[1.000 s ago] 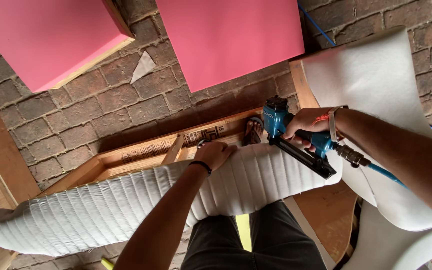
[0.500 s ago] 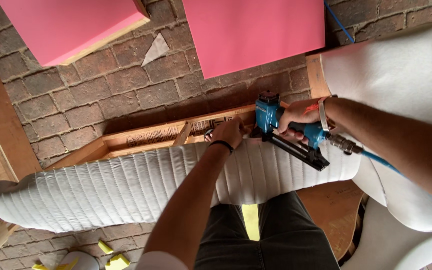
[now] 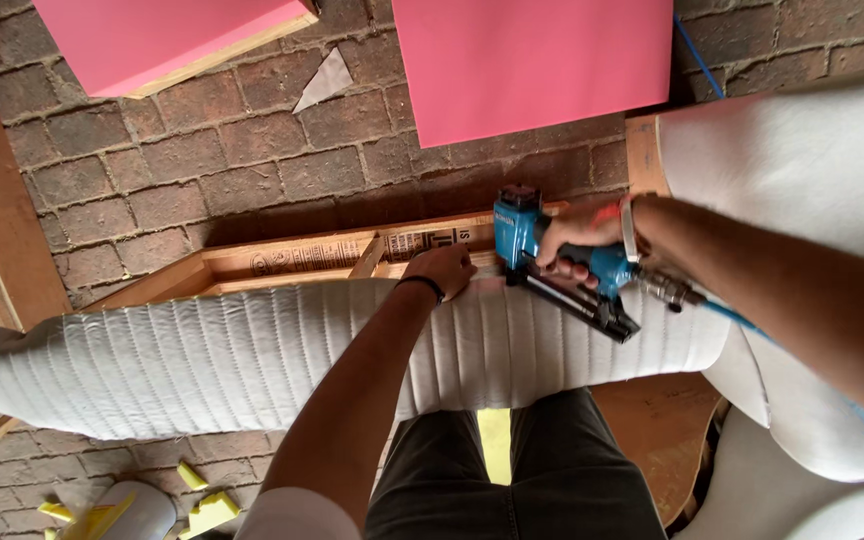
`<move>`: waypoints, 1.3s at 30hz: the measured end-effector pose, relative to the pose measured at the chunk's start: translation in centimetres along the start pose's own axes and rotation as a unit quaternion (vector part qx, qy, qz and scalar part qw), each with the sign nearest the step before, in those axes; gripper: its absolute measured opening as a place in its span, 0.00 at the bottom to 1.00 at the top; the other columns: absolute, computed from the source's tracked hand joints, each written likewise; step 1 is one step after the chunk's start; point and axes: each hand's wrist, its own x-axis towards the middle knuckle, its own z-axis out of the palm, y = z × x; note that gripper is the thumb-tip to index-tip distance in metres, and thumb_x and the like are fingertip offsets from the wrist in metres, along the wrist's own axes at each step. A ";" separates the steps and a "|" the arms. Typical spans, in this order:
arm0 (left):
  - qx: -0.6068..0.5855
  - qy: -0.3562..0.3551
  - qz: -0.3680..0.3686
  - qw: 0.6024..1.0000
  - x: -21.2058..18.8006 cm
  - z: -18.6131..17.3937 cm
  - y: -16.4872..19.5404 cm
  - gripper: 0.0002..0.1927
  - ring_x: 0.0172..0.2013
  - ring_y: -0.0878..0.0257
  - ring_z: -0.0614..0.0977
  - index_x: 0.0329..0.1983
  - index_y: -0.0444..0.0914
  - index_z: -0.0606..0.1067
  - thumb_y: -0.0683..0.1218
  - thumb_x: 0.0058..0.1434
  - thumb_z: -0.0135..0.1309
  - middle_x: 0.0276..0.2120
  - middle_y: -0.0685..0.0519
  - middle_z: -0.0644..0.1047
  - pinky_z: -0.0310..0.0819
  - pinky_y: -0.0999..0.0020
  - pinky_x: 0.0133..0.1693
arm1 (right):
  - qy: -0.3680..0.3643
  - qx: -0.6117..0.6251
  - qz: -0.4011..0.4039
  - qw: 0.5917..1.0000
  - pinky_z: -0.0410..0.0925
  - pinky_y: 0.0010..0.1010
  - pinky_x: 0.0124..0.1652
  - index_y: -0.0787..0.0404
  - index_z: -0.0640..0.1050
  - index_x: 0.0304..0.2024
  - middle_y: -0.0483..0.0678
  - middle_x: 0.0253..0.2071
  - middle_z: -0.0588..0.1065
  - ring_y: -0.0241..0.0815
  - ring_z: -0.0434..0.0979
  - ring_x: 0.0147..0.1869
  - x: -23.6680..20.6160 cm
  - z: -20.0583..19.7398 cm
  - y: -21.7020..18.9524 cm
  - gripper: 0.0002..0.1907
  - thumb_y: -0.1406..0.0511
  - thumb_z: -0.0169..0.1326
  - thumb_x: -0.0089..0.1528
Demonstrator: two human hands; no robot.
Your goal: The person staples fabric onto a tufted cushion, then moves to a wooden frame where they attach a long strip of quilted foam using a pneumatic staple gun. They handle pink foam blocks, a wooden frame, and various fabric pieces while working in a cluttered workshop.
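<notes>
1. The left hand (image 3: 442, 270) reaches up from the bottom of the frame on a long bare arm, a dark band at the wrist, and lies at the centre on the top edge of the white quilted padding (image 3: 252, 350).
2. The right hand (image 3: 577, 235) comes in from the right edge, forearm slanting down across the frame.
3. Underfoot is a brick floor (image 3: 202, 160); two pink panels (image 3: 532, 60) lie at the top of the frame, and white sheet material (image 3: 782, 150) curls at the right.
4. The padding is draped along a wooden frame (image 3: 292, 262) that runs from centre left to centre.
5. The right hand is clenched round the grip of a blue pneumatic stapler (image 3: 557, 265) (its nose is at the padding's top edge, just beside the left hand).
6. The left hand presses flat, fingers curled over the padding's edge, gripping nothing else.
</notes>
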 end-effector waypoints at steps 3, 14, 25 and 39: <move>-0.050 0.002 0.013 0.999 0.2 0.1 -0.2 0.13 0.54 0.52 0.79 0.53 0.50 0.76 0.51 0.67 0.48 0.51 0.51 0.79 0.71 0.54 0.55 | -0.044 0.079 -0.045 0.995 0.69 0.35 0.28 0.66 0.79 0.39 0.44 0.21 0.68 0.37 0.68 0.22 0.1 0.7 -0.9 0.14 0.60 0.53 0.63; 0.059 0.029 -0.048 0.997 -5.3 -5.8 -8.8 0.22 0.49 0.51 0.81 0.48 0.48 0.79 0.65 0.66 0.49 0.45 0.48 0.82 0.74 0.53 0.52 | -0.053 0.042 -0.023 0.997 0.68 0.35 0.29 0.67 0.77 0.42 0.44 0.21 0.70 0.38 0.70 0.23 2.3 2.6 -5.8 0.14 0.62 0.53 0.63; -0.019 0.155 -0.062 0.986 -4.4 -6.3 -12.0 0.19 0.47 0.47 0.82 0.46 0.44 0.80 0.61 0.67 0.49 0.43 0.44 0.82 0.75 0.48 0.50 | -0.089 0.026 -0.031 0.995 0.67 0.31 0.27 0.66 0.79 0.43 0.41 0.20 0.69 0.35 0.68 0.22 4.2 5.2 -11.4 0.18 0.58 0.55 0.61; 0.090 0.021 0.011 0.996 -5.4 -12.4 -21.9 0.17 0.55 0.48 0.82 0.49 0.41 0.82 0.52 0.62 0.53 0.54 0.46 0.81 0.76 0.54 0.55 | -0.166 0.018 -0.106 0.980 0.69 0.33 0.30 0.67 0.68 0.32 0.43 0.20 0.68 0.37 0.69 0.24 6.1 9.0 -19.4 0.17 0.59 0.56 0.63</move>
